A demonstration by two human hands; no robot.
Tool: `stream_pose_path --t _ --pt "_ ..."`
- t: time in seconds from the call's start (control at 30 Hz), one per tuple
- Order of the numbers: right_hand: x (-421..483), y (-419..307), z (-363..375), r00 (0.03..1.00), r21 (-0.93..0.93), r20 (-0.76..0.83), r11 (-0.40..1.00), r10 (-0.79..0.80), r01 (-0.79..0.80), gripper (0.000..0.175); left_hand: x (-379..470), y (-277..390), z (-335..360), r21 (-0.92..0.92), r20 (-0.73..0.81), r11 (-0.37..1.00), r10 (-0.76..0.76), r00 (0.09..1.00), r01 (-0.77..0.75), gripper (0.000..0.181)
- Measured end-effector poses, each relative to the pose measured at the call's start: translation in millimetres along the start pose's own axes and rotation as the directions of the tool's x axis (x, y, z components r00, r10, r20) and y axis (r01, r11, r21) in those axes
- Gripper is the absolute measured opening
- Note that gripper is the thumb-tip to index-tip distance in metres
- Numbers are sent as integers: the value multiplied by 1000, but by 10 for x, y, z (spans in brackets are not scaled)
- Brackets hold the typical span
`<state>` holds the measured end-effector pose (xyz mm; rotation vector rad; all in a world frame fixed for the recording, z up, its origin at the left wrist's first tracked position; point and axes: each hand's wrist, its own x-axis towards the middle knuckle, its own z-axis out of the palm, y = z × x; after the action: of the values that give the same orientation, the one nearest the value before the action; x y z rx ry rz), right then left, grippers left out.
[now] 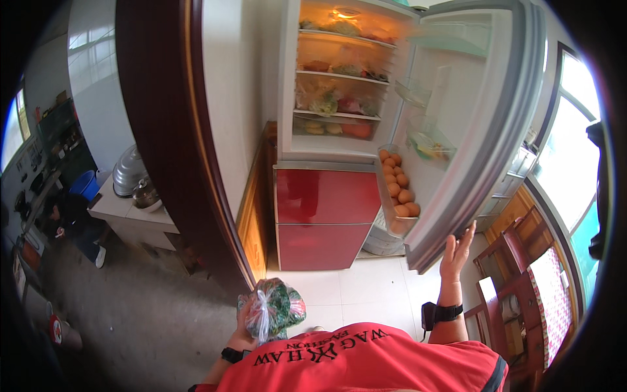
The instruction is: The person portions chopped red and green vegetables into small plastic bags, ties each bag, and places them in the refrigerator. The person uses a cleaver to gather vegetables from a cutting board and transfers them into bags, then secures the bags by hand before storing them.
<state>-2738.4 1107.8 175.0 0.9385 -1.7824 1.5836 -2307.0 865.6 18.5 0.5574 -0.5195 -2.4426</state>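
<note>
A clear plastic bag of green and red vegetables [277,306] is held in my left hand [241,327], low in front of my body. My right hand [455,259] is raised with its fingers apart, at the lower outer corner of the refrigerator door [482,161]; whether it touches the door cannot be told. That door is swung wide to the right, with a rack of brown eggs [402,180] at its bottom. Bagged produce [323,102] fills the lit shelves of the refrigerator [335,147], above its shiny red lower fronts [325,196].
A dark wooden door frame [171,122] rises close on my left. Beyond it, a person [78,225] crouches near a counter [137,215] bearing metal pots. To the right stand wooden chairs [490,304] and a table with a patterned cloth [551,304]. White floor tiles [318,289] lie ahead.
</note>
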Motion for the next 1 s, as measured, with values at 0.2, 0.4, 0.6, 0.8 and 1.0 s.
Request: stream_pose_path --t 0.2,0.4,0.6,0.8,1.0 --pt "414 821 -528 942 80 -287 985 172 -155 57 873 -14 448 -98 233 993 92 968 -71 49" --pt "523 721 -317 860 -592 -140 737 -491 324 63 1524 51 879 -144 306 988 103 946 -61 40" --pt "-5 363 1572 642 366 766 839 -26 -403 102 2083 21 1431 -109 220 990 108 970 -85 32" --pt "-354 139 2745 374 319 921 762 -109 -563 101 2421 -7 1776 2 101 979 201 974 -202 32" --pt "-245 464 3186 150 140 988 234 26 -962 58 2724 155 1612 -141 317 955 294 902 -262 34"
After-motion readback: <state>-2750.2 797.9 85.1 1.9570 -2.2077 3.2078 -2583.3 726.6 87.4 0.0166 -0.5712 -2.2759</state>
